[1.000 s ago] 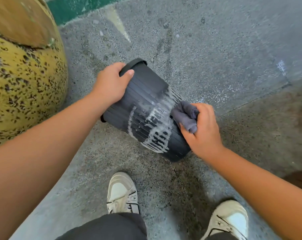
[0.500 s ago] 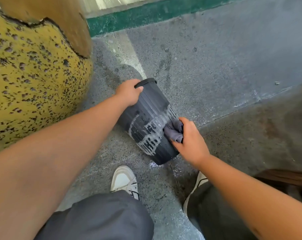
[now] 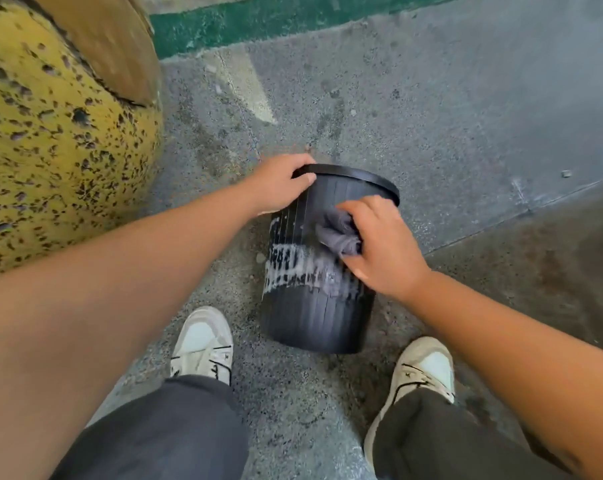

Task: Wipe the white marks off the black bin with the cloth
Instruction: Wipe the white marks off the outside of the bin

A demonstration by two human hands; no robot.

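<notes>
Head view: ribbed black plastic bin (image 3: 314, 317) tipped on speckled concrete floor (image 3: 466, 116), rim gripped by left hand (image 3: 279, 185); bunched grey cloth (image 3: 338, 233) is clutched against its side by right hand (image 3: 383, 247). White marks (image 3: 300, 268) may be smeared, or the bin rolled, if pressed unevenly.

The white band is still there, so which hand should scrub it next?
The right hand: it already grips the grey cloth against the black bin, just above the white marks. The left hand holds the rim, steadying it.
</notes>
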